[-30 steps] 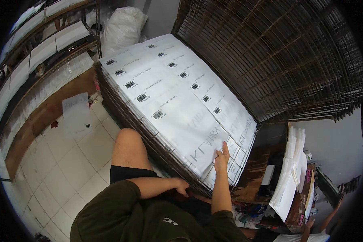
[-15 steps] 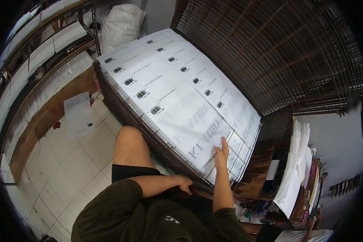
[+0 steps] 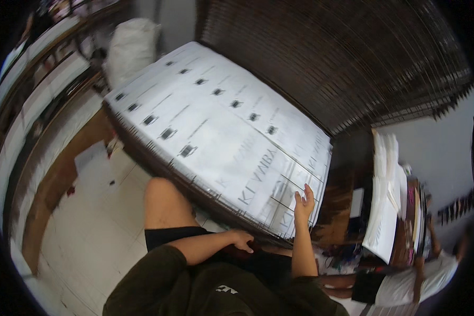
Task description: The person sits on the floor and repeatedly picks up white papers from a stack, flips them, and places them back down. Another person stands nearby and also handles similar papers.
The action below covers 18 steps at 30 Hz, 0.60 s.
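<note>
Above the near right corner of a wire rack tray (image 3: 273,209), my right hand (image 3: 304,203) is raised with thumb and fingers apart, holding nothing. Whether it touches the wires below cannot be made out. White printed sheets (image 3: 216,126) lie overlapping across the tray, with dark lettering on the near ones and rows of small dark marks farther back. My left hand (image 3: 241,241) hangs low over my lap, close to the tray's near edge. Its fingers are loosely bent and apart, with nothing visible in them.
Raised wire trays (image 3: 321,58) stand behind the sheets. Shelving (image 3: 63,100) runs along the left, with a white sack (image 3: 133,50) beside it. A loose sheet (image 3: 94,164) lies on the tiled floor. To the right are a white stack (image 3: 383,197) and another person (image 3: 418,282).
My right hand has moved right and slightly down, away from the lettered sheet, with its fingers wider apart. My view has shifted, and the other person at lower right shows more.
</note>
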Motion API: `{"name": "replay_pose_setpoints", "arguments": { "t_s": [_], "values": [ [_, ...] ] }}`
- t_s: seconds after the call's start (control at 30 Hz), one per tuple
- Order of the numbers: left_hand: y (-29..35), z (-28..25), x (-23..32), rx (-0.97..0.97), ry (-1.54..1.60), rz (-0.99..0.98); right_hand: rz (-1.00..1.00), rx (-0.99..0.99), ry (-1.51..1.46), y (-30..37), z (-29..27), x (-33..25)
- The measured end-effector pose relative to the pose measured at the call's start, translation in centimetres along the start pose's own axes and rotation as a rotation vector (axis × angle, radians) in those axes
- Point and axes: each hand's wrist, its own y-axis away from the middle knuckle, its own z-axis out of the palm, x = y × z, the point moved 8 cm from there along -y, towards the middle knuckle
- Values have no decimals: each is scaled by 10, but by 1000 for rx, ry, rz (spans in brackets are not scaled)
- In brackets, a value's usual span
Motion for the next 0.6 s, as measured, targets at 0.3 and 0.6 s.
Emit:
{"name": "replay_pose_setpoints", "arguments": {
  "t_s": [0.3, 0.6],
  "values": [
    [-8, -4, -9, 60, -5, 21, -407, 304, 724, 34, -114, -9],
    [-10, 1, -16, 15, 80, -21, -315, 156, 730, 65, -87, 21]
  ]
}}
